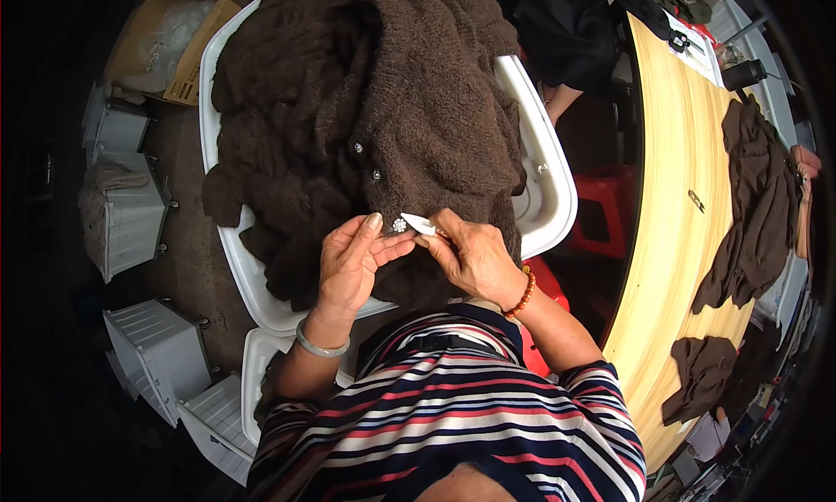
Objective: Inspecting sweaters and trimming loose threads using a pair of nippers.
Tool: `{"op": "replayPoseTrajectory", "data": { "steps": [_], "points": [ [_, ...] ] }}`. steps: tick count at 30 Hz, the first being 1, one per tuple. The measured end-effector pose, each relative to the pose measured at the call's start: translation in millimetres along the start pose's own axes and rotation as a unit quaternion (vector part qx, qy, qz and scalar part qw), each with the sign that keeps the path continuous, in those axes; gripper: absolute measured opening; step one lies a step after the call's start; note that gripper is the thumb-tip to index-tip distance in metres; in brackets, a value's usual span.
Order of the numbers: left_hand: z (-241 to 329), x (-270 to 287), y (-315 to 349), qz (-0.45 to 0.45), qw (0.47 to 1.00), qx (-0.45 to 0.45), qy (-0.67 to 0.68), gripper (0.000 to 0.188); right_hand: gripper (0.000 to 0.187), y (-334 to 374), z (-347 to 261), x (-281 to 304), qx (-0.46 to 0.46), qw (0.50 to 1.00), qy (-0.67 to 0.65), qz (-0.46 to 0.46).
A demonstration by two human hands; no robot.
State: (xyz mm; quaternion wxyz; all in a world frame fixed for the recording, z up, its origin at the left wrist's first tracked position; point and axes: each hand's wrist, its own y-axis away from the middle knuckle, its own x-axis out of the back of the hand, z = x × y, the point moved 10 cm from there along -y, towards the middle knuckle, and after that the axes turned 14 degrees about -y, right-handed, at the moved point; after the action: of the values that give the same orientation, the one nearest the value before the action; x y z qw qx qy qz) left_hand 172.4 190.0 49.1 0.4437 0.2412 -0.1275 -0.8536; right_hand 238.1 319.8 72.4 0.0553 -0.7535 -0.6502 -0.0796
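– Over the near part of the white tub, anything in the right hand?

– A white pointed tool, pinched narrowly between thumb and fingers, with its tip just beside a sparkling button. Touching or apart? Cannot tell.

– And at the left hand?

– Right by the edge of a brown knit garment, with thumb raised to the left of that same button and fingers stretched out just below it. A narrow gap between thumb and fingers; as for any firm hold on the cloth, cannot tell.

– The garment, exactly where?

– On top of a brown knit heap in the tub, reaching down to both hands. Farther up along its edge, two more buttons.

– On the wrists?

– On the left, a pale bangle; on the right, a bracelet of orange-brown beads.

– To the right of the tub?

– A red stool, then a long wooden table with dark brown cloth pieces on it. Near the tub's upper right, another person's bare leg.

– And to the left?

– Near the top, a cardboard box with clear plastic inside; below, white bins, some on wheels.
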Motion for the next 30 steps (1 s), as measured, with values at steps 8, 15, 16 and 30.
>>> {"op": "replayPoseTrajectory", "data": {
  "steps": [8, 15, 16, 30],
  "points": [
    [-3, -1, 1, 0.007, 1.000, 0.016, -0.012, 0.023, 0.026, 6, 22, 20, -0.070, 0.991, -0.091, 0.067],
    [-49, -44, 11, -0.133, 0.971, 0.002, -0.201, 0.020, 0.031, -2, 48, 4, -0.100, 0.979, -0.174, 0.036],
    [-55, -45, 12, -0.137, 0.968, 0.012, -0.209, 0.020, 0.024, 2, 67, -4, -0.181, 0.969, -0.168, 0.000],
    [-4, -30, -48, -0.044, 0.998, 0.005, -0.040, 0.009, 0.012, 21, 53, 0, -0.141, 0.847, -0.508, -0.071]
  ]
}}
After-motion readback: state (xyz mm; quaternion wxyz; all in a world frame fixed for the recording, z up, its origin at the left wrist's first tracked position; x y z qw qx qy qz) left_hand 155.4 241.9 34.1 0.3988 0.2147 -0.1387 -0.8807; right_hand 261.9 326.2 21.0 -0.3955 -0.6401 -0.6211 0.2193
